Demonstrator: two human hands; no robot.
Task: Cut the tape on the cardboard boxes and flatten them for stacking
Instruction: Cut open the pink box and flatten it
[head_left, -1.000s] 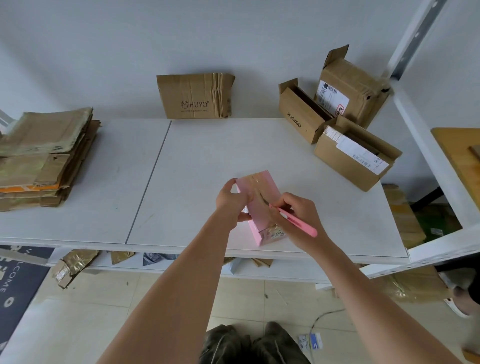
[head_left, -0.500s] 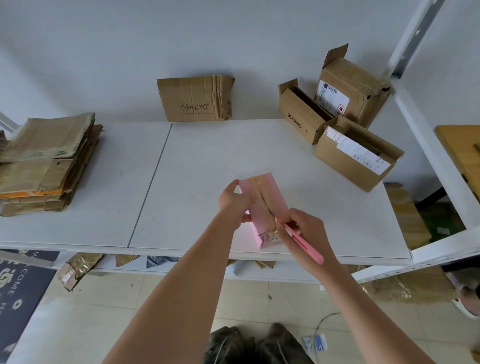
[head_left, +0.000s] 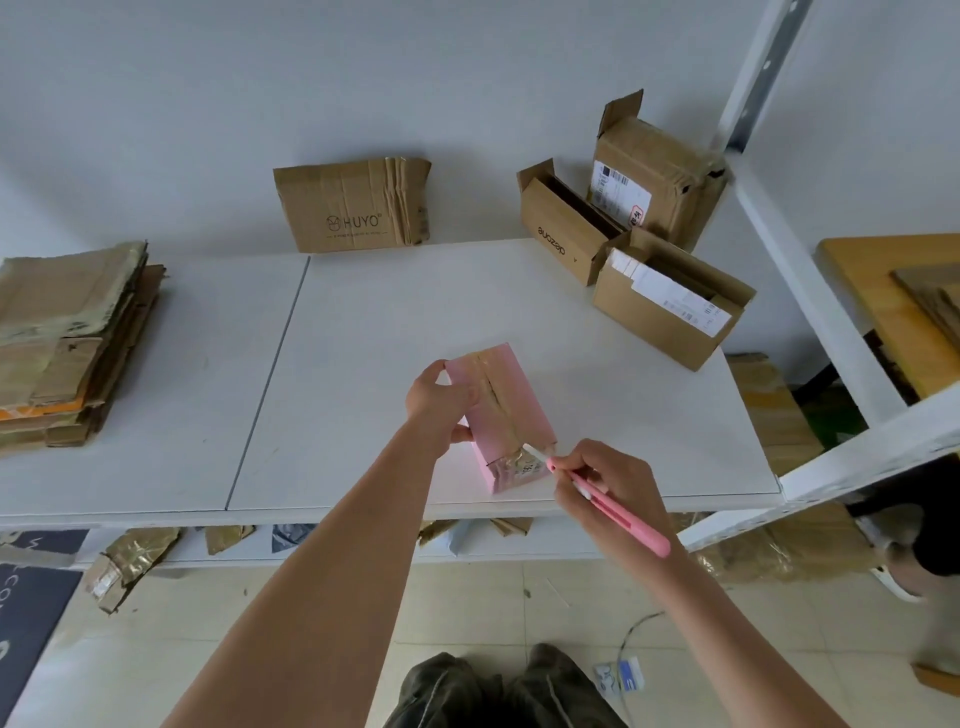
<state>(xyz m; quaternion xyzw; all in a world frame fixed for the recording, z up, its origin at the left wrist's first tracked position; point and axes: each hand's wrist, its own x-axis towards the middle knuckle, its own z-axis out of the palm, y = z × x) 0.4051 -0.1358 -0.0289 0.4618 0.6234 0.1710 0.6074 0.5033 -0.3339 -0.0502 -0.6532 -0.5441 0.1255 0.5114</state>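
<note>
A small pink box (head_left: 511, 410) with clear tape along its top seam stands on the white table (head_left: 363, 338) near the front edge. My left hand (head_left: 439, 402) grips the box's left side. My right hand (head_left: 605, 486) holds a pink utility knife (head_left: 608, 504), and its blade tip touches the near end of the taped seam. Three brown boxes stand at the back right: one marked "dezone" (head_left: 563, 231), one with a shipping label (head_left: 657, 182) leaning behind it, and one with a white label (head_left: 670, 306) in front.
A stack of flattened cardboard (head_left: 67, 338) lies at the table's left. A flattened "HUYO" box (head_left: 353, 208) leans on the back wall. A white shelf frame (head_left: 810, 291) rises at the right. Cardboard scraps (head_left: 124, 561) lie under the table.
My right hand has drawn the knife toward me along the seam, from the middle of the box top to its near end. The left hand stays on the box.
</note>
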